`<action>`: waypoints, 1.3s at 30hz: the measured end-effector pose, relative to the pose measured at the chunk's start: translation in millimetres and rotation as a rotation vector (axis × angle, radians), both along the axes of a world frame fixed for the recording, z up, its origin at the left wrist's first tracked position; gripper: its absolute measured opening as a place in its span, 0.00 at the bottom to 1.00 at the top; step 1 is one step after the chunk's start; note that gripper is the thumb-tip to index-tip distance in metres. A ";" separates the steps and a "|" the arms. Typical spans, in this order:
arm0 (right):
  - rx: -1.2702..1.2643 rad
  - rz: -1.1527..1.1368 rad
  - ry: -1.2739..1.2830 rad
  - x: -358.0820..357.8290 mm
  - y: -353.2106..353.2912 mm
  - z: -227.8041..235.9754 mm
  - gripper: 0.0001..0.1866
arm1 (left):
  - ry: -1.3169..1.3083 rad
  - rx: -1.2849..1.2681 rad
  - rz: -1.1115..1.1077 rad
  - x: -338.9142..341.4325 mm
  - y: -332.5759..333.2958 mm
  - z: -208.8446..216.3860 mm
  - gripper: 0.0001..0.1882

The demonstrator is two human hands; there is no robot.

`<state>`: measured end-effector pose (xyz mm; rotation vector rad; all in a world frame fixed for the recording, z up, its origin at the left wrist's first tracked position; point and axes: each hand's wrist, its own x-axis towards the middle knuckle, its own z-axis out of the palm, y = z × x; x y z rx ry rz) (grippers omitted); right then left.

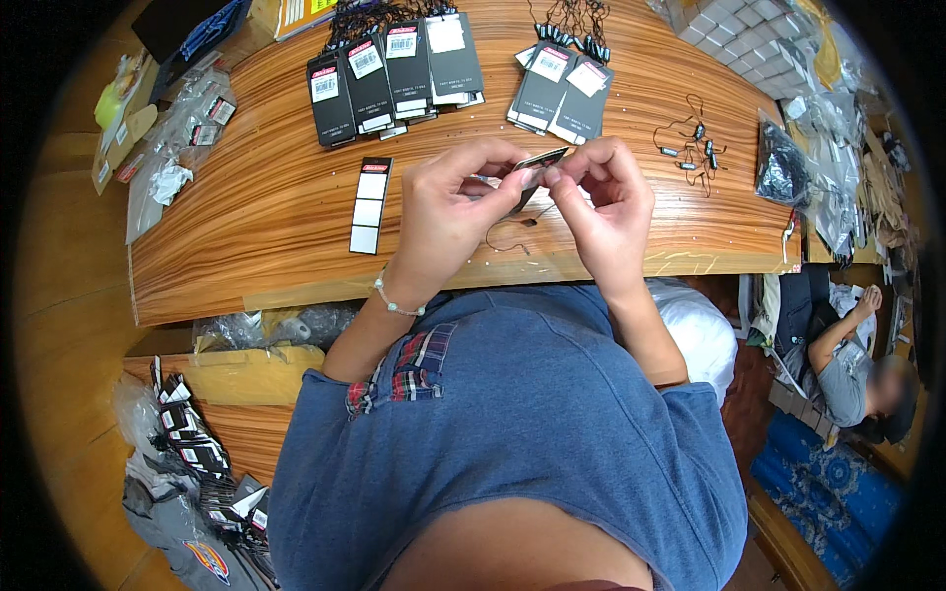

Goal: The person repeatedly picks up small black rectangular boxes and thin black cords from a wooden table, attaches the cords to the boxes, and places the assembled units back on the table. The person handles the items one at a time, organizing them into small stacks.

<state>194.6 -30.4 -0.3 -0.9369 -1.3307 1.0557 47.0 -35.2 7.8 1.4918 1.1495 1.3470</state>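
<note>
Above the table's near edge, my left hand (448,207) pinches a dark hang tag (542,158), seen nearly edge-on and tilted. The fingertips of my right hand (603,197) are closed at the same tag, meeting the left thumb; what exactly they pinch there is partly hidden. Beneath my hands a thin black string (503,244) with a small dark fastener curls over the wood. To the left of my left hand lies a narrow black strip with white label panels (370,207).
Stacks of black hang tags with stickers (409,84) and a smaller stack (557,89) lie at the table's far side. Loose string fasteners (695,148) lie right. Plastic bags (182,138) sit left. More tags (187,428) hang below; a person (847,364) is at far right.
</note>
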 end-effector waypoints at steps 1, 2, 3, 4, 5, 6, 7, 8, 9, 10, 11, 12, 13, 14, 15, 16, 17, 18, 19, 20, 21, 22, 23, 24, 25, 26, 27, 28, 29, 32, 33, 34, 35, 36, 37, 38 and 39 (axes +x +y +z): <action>-0.011 0.014 0.018 0.6 0.1 -1.7 0.06 | 0.007 -0.003 0.001 0.0 -0.3 0.1 0.07; -0.063 0.039 0.100 -0.1 -0.4 -1.7 0.06 | 0.014 -0.006 0.003 0.0 -0.6 0.2 0.07; -0.115 0.064 0.183 -1.3 -1.3 -1.4 0.06 | 0.015 -0.005 -0.004 0.4 -1.3 0.4 0.07; -0.167 0.088 0.264 -2.1 -1.9 -1.2 0.07 | 0.016 -0.005 -0.012 0.9 -2.3 0.7 0.07; -0.206 0.119 0.329 -0.5 -0.9 -1.7 0.07 | 0.016 -0.005 -0.020 1.1 -2.9 1.2 0.07; -0.245 0.151 0.394 2.8 1.3 -2.7 0.07 | 0.070 0.039 -0.028 0.9 -2.4 2.0 0.07; -0.286 0.183 0.459 4.6 2.1 -4.4 0.07 | 0.124 0.080 -0.036 0.8 -2.0 2.2 0.07; -0.258 0.167 0.426 4.6 1.6 -6.3 0.07 | 0.177 0.122 -0.044 0.8 -2.0 2.4 0.07; -0.230 0.150 0.394 4.7 0.9 -8.4 0.07 | 0.197 0.135 -0.043 1.2 -2.7 2.4 0.07; -0.199 0.135 0.360 4.5 1.3 -8.8 0.07 | 0.216 0.150 -0.040 1.4 -2.6 2.9 0.07; -0.171 0.116 0.308 4.2 0.3 -7.0 0.07 | 0.236 0.166 -0.038 1.7 -2.3 3.4 0.07; -0.142 0.096 0.256 3.8 -1.8 -3.8 0.07 | 0.288 0.228 -0.033 0.9 -1.3 4.0 0.08; -0.111 0.076 0.204 3.6 -2.1 0.2 0.08 | 0.340 0.294 -0.029 -1.0 0.8 5.4 0.09; -0.158 0.123 0.194 5.9 -0.3 4.8 0.09 | 0.393 0.360 -0.024 -2.5 3.1 6.7 0.09; -0.204 0.169 0.184 10.5 1.8 9.7 0.09 | 0.473 0.463 0.013 -3.3 5.2 6.7 0.09; -0.252 0.212 0.174 14.5 3.3 12.5 0.10 | 0.550 0.566 0.048 -4.0 7.3 5.2 0.09; -0.272 0.225 0.201 16.7 4.8 12.4 0.09 | 0.627 0.668 0.084 -4.2 9.1 5.1 0.09; -0.311 0.246 0.244 18.7 6.8 11.7 0.09 | 0.661 0.710 0.091 -3.8 10.3 6.7 0.08; -0.356 0.268 0.291 19.8 7.7 8.1 0.09 | 0.699 0.748 0.095 -3.7 9.5 7.2 0.07; -0.400 0.290 0.339 21.1 9.1 3.7 0.08 | 0.737 0.785 0.100 -3.3 9.0 7.5 0.07; -0.462 0.349 0.424 22.8 11.7 -3.3 0.07 | 0.761 0.831 0.097 -2.2 8.5 5.8 0.06; -0.487 0.372 0.480 20.6 11.8 -8.2 0.07 | 0.783 0.848 0.090 -1.8 7.6 2.8 0.06; -0.511 0.396 0.536 17.4 11.7 -12.0 0.07 | 0.806 0.865 0.084 -1.8 7.1 -0.3 0.06; -0.535 0.420 0.592 15.0 11.3 -14.3 0.06 | 0.828 0.882 0.078 -2.6 7.0 -2.8 0.06; -0.536 0.390 0.510 14.4 9.6 -13.4 0.06 | 0.801 0.867 0.072 -4.8 9.6 -4.6 0.06; -0.485 0.277 0.451 13.0 11.0 -15.5 0.06 | 0.772 0.843 0.034 -5.7 10.9 -7.1 0.06; -0.434 0.166 0.391 10.8 13.9 -18.7 0.05 | 0.743 0.818 -0.002 -6.7 11.8 -9.9 0.06; -0.383 0.055 0.329 8.5 16.6 -20.7 0.05 | 0.713 0.792 -0.037 -7.4 12.4 -13.1 0.05; -0.298 -0.045 0.354 6.7 20.3 -15.2 0.05 | 0.623 0.774 -0.062 -6.7 13.7 -15.9 0.04; -0.114 0.064 0.626 11.9 33.9 -2.8 0.04 | 0.458 0.412 -0.057 -10.8 4.8 -25.0 0.09; -0.050 0.145 0.682 13.4 35.9 -1.1 0.03 | 0.383 0.348 -0.040 -12.5 4.7 -28.9 0.09; -0.019 0.163 0.678 14.2 36.7 1.2 0.03 | 0.307 0.284 -0.021 -14.8 5.7 -33.6 0.09; 0.001 0.203 0.675 13.2 38.1 1.2 0.03 | 0.231 0.221 -0.001 -17.2 6.8 -37.6 0.10; 0.021 0.243 0.671 11.4 39.5 1.3 0.04 | 0.155 0.158 0.019 -19.6 6.9 -39.4 0.10; -0.012 0.242 0.631 7.7 38.7 3.7 0.05 | 0.113 0.042 -0.007 -23.7 5.1 -39.6 0.13; -0.044 0.242 0.589 4.0 34.7 8.9 0.07 | 0.087 -0.019 -0.044 -28.2 4.4 -38.3 0.13; -0.076 0.243 0.547 0.9 30.3 12.9 0.08 | 0.060 -0.078 -0.081 -33.0 4.1 -35.7 0.13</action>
